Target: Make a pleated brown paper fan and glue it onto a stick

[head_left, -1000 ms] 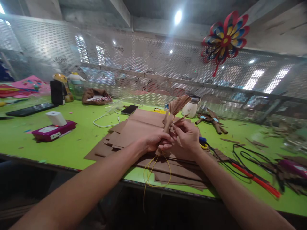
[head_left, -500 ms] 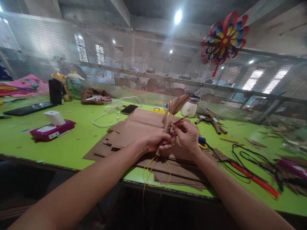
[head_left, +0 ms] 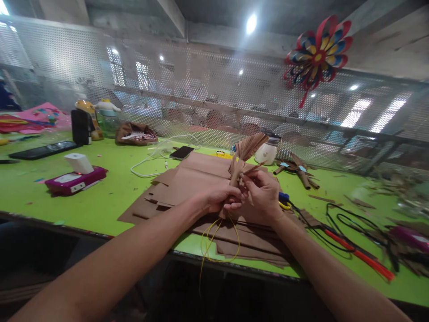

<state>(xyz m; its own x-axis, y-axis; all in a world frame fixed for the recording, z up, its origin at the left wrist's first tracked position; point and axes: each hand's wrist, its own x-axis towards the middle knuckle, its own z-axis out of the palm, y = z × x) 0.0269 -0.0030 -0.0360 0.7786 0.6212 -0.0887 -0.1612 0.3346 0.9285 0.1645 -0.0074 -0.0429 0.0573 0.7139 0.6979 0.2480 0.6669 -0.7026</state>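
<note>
My left hand is closed round the lower part of a brown paper figure, a rolled tube with pleated fans at its top. The large fan spreads up and to the right. My right hand pinches at the tube's right side, where a thin folded paper piece sticks out; the fingertips partly hide what they grip. Yellow cord hangs in loops from the tube's lower end over the table edge. Beneath both hands lies a stack of brown paper sheets.
Right of my hands are a blue-handled tool, a red-orange tool with black cable, and paper scraps. Rolled paper pieces and a white jar stand behind. To the left are a purple power strip, phones and a white cable.
The whole view has shifted slightly, so things appear a little further right. Both hands keep nearly the same hold on the paper figure.
</note>
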